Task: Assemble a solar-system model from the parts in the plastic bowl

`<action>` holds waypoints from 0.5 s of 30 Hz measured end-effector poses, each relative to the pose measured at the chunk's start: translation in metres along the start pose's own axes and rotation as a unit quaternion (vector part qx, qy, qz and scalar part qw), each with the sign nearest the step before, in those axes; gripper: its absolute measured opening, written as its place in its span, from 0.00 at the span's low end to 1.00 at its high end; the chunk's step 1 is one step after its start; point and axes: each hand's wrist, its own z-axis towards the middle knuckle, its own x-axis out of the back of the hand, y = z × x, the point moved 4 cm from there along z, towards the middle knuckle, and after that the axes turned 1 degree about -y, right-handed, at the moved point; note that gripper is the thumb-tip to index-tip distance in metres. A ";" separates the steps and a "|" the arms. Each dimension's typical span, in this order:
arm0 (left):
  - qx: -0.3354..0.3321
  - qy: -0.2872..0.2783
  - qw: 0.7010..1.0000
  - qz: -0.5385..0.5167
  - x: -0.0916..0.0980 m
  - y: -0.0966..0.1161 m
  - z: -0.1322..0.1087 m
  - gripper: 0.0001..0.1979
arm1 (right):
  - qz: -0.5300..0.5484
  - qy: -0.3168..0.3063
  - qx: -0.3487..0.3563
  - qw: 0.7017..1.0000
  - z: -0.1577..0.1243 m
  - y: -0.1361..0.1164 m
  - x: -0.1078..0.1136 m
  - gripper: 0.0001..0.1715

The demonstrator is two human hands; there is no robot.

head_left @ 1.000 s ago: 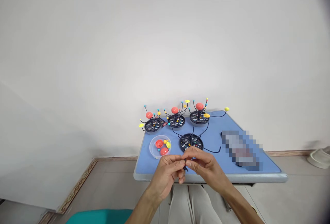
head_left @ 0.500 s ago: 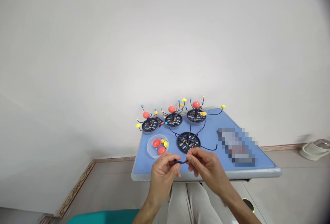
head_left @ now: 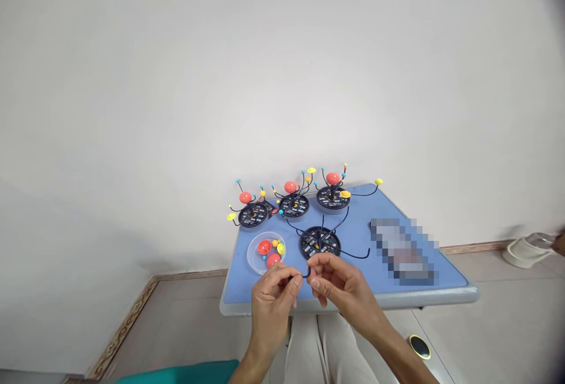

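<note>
Above the front of the table, my left hand (head_left: 274,298) pinches a thin black rod (head_left: 306,275) between thumb and fingertips. The rod's bent end points up at the fingertips of my right hand (head_left: 342,290), whose thumb and index finger close around it. Most of the rod is hidden in my left hand. Just beyond the hands sits a round black base (head_left: 309,247) with several bare black curved arms, its near edge partly covered by my right hand. Left of it, a clear plastic bowl (head_left: 251,254) holds red half-spheres (head_left: 264,247) and small yellow, orange and blue balls.
Three solar system models (head_left: 253,215) with red centre balls line the back of the blue table (head_left: 353,275) against the wall. A blurred-out flat object (head_left: 402,251) lies at right. A beige container (head_left: 525,252) stands on the floor, with part of a person's hand (head_left: 559,242) nearby.
The rod has turned in my fingers, and its bent end now points up at my right hand. The view has shifted slightly. A hand has appeared at the right edge.
</note>
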 end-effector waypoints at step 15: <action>0.013 0.045 0.999 -0.013 -0.016 0.002 0.001 0.10 | -0.496 0.092 0.388 0.771 -0.014 -0.017 -0.001 0.14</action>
